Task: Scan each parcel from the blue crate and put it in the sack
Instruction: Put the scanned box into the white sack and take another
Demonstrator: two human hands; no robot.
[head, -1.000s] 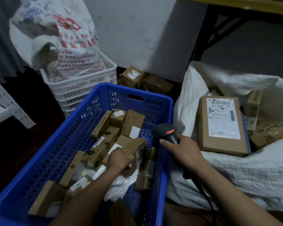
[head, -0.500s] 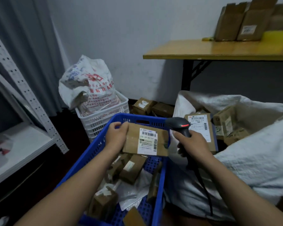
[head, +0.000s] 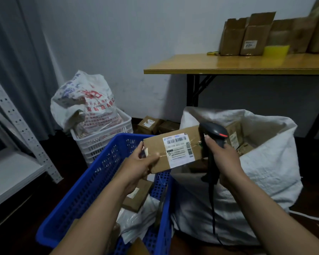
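The white woven sack (head: 269, 173) stands open-mouthed at the right, just beside the blue crate (head: 92, 183), so a scanned piece likely needs only a short swing across; brown parcels already in the sack (head: 235, 138) show at its mouth. The crate sits in front of the person at the left, within easy reach of the left arm, and it holds more parcels (head: 138, 196) and some pale plastic wrap, so by my reckoning plenty of the job remains.

The parcel in hand (head: 173, 150), a flat brown box, is lifted above the crate's far right corner, its right end reaching toward the sack. The left hand (head: 138, 166) pinches its left end, thumb on the top face and fingers curled underneath, which leaves the printed side uncovered. The box is tilted face-up, probably to present it to the reader.

The right hand (head: 226, 159) is wrapped round the handle of the black scanner (head: 214, 135), whose head sits at the box's right end and whose cable (head: 213, 214) hangs down in front of the sack. The white label (head: 180, 155) with its barcode lies just left of that head, so the scan appears to be the step in hand, though no beam is visible on it
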